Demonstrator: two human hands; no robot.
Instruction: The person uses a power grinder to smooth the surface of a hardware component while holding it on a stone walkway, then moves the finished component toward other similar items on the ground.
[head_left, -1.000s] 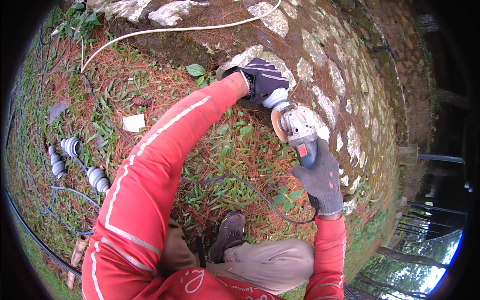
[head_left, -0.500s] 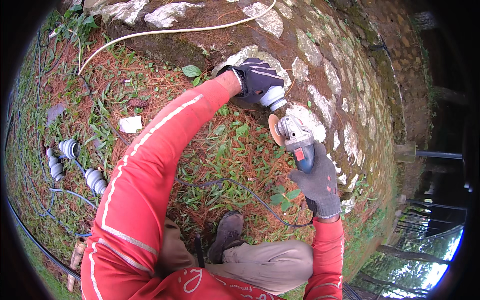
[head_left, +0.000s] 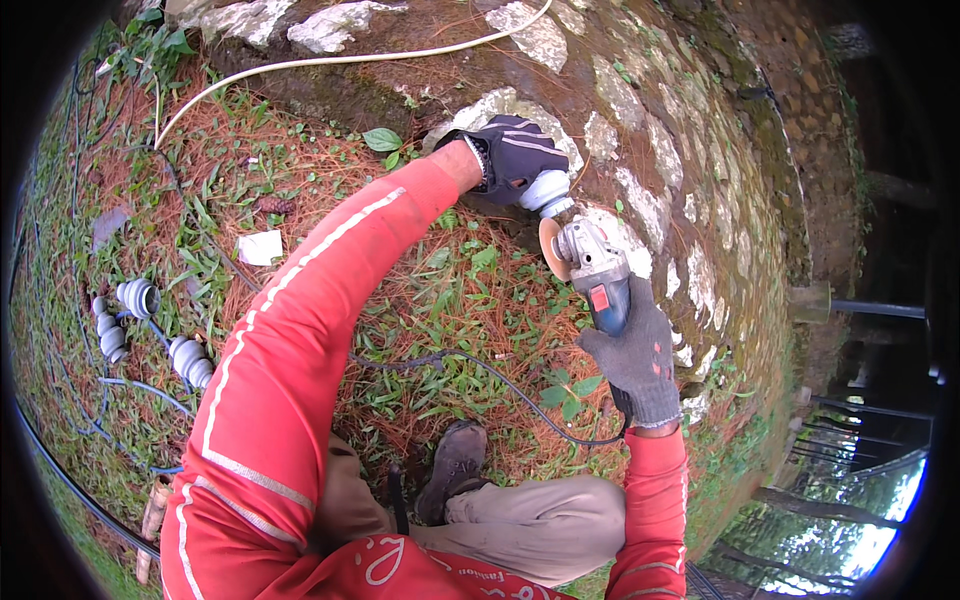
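Note:
My left hand (head_left: pixel 515 160), in a dark striped glove, is closed round a white-grey ringed fitting (head_left: pixel 545 195) against the rocky slope. My right hand (head_left: pixel 635 355), in a grey knit glove, grips an angle grinder (head_left: pixel 600 270) with a blue body and metal head. Its tan disc (head_left: pixel 553 248) is close by the fitting's lower end; I cannot tell whether they touch. A dark cord (head_left: pixel 500 385) runs from the grinder's tail over the grass and pine needles.
Several grey ringed fittings (head_left: pixel 138 296) lie on the left among cables (head_left: pixel 140 390), beside a white scrap (head_left: pixel 259 248). A stone slope (head_left: pixel 650 130) with a cream cable (head_left: pixel 340 59) rises ahead and right. A bamboo piece (head_left: pixel 155 510) is at lower left; posts (head_left: pixel 878 309) and trees stand far right.
A second ago the disc was at the fitting's end; half a second ago a small gap showed, and now the grinder is back nearer it. Both hands shifted slightly in view.

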